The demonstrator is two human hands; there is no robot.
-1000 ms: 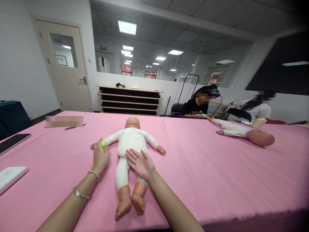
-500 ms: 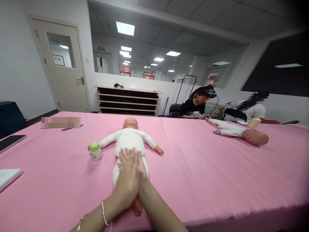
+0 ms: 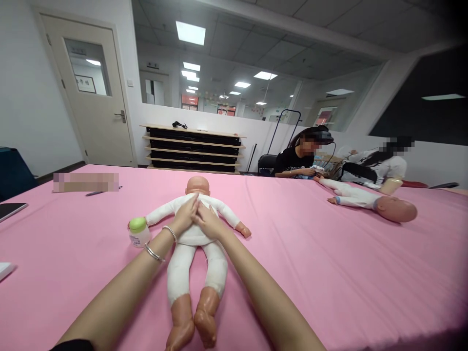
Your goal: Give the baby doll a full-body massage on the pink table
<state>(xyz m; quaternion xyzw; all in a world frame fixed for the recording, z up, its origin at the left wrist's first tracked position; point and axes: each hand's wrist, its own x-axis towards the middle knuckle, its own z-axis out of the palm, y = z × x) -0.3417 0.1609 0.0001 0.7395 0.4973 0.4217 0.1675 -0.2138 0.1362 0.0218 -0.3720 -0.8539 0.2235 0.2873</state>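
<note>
A baby doll (image 3: 195, 236) in a white suit lies stretched out on the pink cloth, head away from me, arms spread and bare feet toward me. My left hand (image 3: 186, 216) rests on the upper part of its torso, fingers straight. Beside it my right hand (image 3: 209, 220) lies on the same area, also with fingers extended. The fingertips of both hands meet just below the doll's head. Neither hand grips anything. A small jar with a green lid (image 3: 139, 232) stands by the doll's arm on the left.
Pink cloth (image 3: 310, 273) covers the table. Another doll (image 3: 395, 208) lies at the right, near a pale bottle (image 3: 391, 185). Two people sit beyond it. On the left are a phone (image 3: 12, 210), a pen (image 3: 95, 192) and a white object (image 3: 6, 270) at the frame edge.
Both my hands have moved forward from the doll's lower body to its upper torso. Earlier they overlapped; now they lie side by side, uncovering the legs. The view has shifted slightly.
</note>
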